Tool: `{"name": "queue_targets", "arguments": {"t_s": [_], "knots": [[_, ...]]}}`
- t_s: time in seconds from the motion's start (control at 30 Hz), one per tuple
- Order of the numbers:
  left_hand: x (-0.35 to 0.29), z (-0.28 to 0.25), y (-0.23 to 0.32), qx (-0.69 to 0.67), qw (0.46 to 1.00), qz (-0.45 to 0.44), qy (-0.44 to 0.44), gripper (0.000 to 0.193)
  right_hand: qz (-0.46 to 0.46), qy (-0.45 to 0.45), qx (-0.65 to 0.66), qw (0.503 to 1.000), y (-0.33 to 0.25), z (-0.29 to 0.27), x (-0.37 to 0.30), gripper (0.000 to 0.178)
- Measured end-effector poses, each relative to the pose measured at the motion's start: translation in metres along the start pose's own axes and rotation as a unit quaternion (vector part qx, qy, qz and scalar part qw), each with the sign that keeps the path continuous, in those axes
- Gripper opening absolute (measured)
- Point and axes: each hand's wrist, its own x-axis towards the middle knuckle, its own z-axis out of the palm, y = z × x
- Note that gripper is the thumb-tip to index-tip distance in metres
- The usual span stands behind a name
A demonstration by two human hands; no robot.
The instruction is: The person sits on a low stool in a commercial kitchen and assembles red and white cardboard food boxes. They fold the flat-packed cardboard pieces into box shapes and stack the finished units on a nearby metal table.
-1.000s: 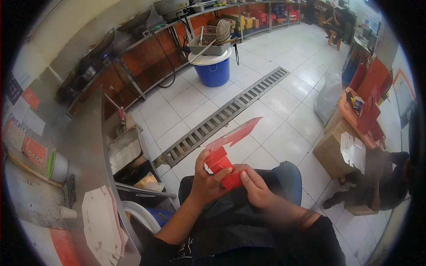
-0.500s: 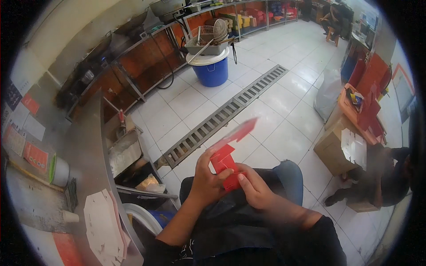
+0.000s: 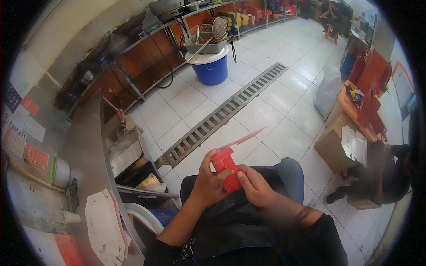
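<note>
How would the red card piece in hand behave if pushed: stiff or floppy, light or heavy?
The red card piece is probably light, as it looks thin. Its long flap juts past the left hand without drooping, suggesting some stiffness. Pushed, it would likely bend at its folds.

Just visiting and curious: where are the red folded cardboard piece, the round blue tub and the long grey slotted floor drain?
Red folded cardboard piece [image 3: 223, 162]: head view, upper panel.
Round blue tub [image 3: 211, 73]: head view, side wall.
Long grey slotted floor drain [image 3: 223, 112]: head view, middle grating.
</note>
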Motion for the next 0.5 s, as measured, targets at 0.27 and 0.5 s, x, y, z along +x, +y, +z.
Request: {"name": "queue_targets", "arguments": {"t_s": [0.27, 0.5], "knots": [[0.004, -0.003, 0.003, 0.003, 0.999, -0.05, -0.022, 0.081, 0.08, -0.015, 0.152, 0.985, 0.01, 0.0, -0.001, 0.038], [0.013, -0.021, 0.01, 0.068, 0.998, -0.008, -0.002, 0.077, 0.076, 0.048, 0.321, 0.943, 0.009, 0.001, -0.003, 0.018]]}}
